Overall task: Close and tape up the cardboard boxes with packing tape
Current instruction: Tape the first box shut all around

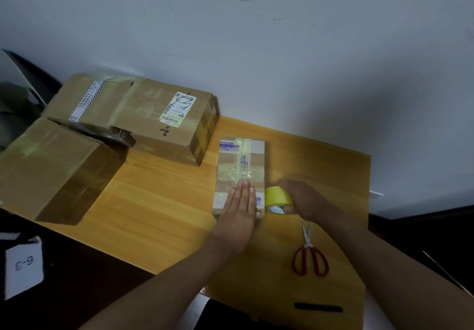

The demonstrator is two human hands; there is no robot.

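A small flat cardboard box (pixel 241 160) lies closed on the wooden table (pixel 159 201), with clear tape along its top. My left hand (pixel 239 211) rests flat, fingers together, on the near end of this box. My right hand (pixel 305 201) grips a yellow roll of packing tape (pixel 277 197) just right of the box's near corner. Three bigger cardboard boxes stand at the left: one with a shipping label (pixel 169 122), one behind it (pixel 87 99), and one at the near left (pixel 51 173).
Red-handled scissors (pixel 309 255) lie shut on the table near my right forearm. A black marker-like bar (pixel 318 308) lies at the table's near edge. A white card marked 6-3 (pixel 23 265) sits lower left. A wall rises right behind the table.
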